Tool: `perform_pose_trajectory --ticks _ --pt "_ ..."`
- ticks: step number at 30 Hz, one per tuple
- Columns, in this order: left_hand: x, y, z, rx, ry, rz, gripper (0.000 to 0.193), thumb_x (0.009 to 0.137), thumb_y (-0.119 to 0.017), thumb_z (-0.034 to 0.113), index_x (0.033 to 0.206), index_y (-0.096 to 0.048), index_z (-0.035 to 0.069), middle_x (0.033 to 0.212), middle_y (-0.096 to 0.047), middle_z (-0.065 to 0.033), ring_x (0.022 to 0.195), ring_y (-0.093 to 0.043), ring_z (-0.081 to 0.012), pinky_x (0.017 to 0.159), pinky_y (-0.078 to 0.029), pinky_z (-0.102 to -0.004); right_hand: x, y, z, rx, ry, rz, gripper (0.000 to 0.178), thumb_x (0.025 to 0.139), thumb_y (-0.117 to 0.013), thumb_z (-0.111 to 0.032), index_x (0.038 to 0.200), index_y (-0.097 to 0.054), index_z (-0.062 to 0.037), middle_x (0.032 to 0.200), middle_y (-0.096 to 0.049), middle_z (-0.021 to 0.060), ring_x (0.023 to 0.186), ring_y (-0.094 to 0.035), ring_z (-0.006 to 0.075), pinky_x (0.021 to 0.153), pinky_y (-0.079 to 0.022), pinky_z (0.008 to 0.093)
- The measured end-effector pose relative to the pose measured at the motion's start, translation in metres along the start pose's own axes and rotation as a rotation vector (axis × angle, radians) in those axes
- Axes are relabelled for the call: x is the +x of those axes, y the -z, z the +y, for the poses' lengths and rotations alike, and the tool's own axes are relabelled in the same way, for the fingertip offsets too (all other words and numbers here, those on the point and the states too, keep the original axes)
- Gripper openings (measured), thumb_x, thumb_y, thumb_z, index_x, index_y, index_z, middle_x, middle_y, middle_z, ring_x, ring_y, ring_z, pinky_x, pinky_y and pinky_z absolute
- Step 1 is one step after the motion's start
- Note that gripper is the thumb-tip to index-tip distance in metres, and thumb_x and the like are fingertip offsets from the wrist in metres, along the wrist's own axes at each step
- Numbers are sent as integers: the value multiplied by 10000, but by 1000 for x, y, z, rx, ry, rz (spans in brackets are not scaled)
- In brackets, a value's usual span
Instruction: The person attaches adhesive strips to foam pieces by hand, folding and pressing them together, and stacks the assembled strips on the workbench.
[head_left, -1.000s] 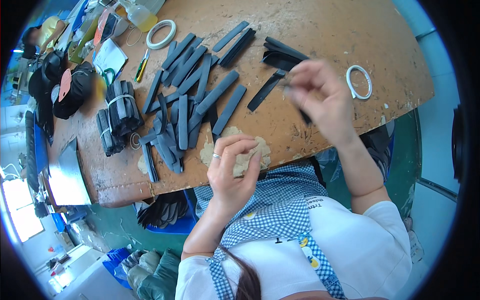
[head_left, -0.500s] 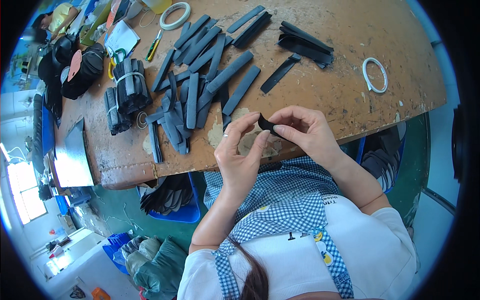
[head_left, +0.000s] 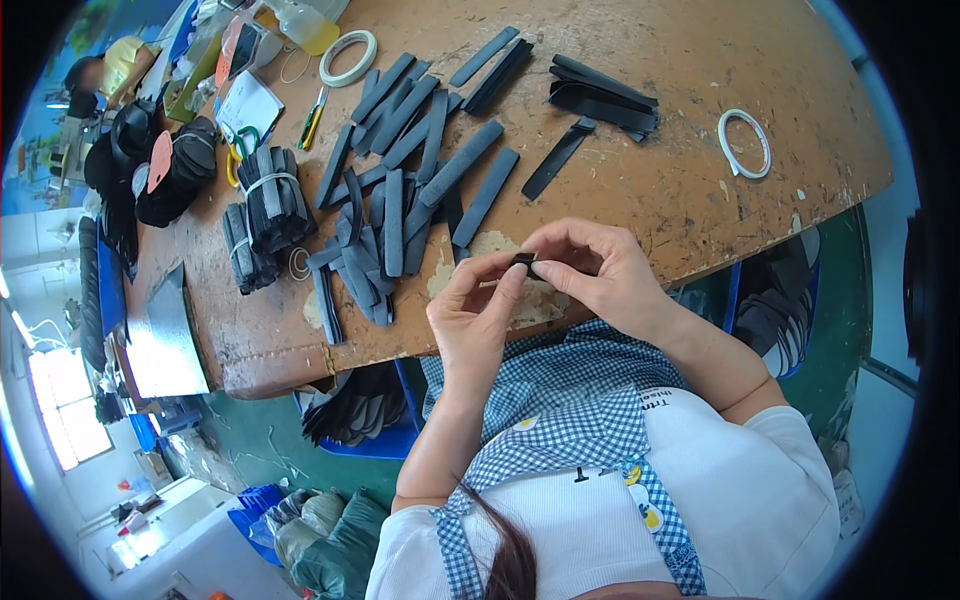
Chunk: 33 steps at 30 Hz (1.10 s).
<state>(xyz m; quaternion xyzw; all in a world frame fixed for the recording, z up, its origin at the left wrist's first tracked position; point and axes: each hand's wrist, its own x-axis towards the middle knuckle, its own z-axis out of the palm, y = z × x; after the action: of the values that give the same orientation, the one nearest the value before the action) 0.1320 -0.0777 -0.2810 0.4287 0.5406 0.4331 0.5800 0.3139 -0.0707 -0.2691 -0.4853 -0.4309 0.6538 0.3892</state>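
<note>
**Black strip (head_left: 524, 262) pinched from both sides!**

Left hand (head_left: 468, 312) and right hand (head_left: 608, 272) meet above the bench (head_left: 690, 190), near its front edge — each grip narrow, holding that small piece. Looks like folding or end-matching; the next move probably calls for even, steady pressure. Beyond — matte slate-grey strips (head_left: 395, 225), flat, round-cornered, heaped loosely beside a banded bundle (head_left: 275, 208).
</note>
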Motion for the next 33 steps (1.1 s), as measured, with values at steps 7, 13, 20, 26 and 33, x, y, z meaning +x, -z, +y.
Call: perform_pose_trajectory --ticks 7,13,20,26,33 --pt "10 -1 -9 -100 114 72 227 920 -752 72 1123 -706 -21 985 -720 -67 850 -671 -110 715 -528 -226 6 4 10 -215 148 120 172 918 -709 -64 1069 -645 -14 939 -722 84 890 -709 148 822 -566 301" --pt "16 0 -12 -165 141 83 242 919 -760 93 1124 -703 -22 967 -718 -72 839 -681 -122 693 -532 -225 13 6 12 -192 93 109 177 927 -704 -72 1088 -668 -6 940 -731 87 881 -709 140 820 -566 293" --pt "19 -4 -14 -195 145 100 236 916 -759 78 1120 -703 -25 922 -721 -75 768 -665 -111 686 -527 -224 18 10 10 -138 6 84 191 934 -709 -96 1096 -708 6 924 -738 83 859 -694 116 785 -563 271" --pt "19 -6 -15 -199 157 112 223 919 -752 71 1114 -703 -24 884 -719 -75 717 -638 -101 678 -511 -224 19 11 11 -114 -37 78 173 941 -703 -96 1077 -722 8 924 -738 79 848 -689 111 773 -561 266" --pt "17 -9 -14 -209 163 119 210 920 -751 74 1096 -708 -33 869 -714 -62 706 -630 -100 665 -494 -222 17 15 11 -101 -34 59 166 939 -708 -97 1062 -724 13 932 -737 73 849 -686 113 772 -560 263"
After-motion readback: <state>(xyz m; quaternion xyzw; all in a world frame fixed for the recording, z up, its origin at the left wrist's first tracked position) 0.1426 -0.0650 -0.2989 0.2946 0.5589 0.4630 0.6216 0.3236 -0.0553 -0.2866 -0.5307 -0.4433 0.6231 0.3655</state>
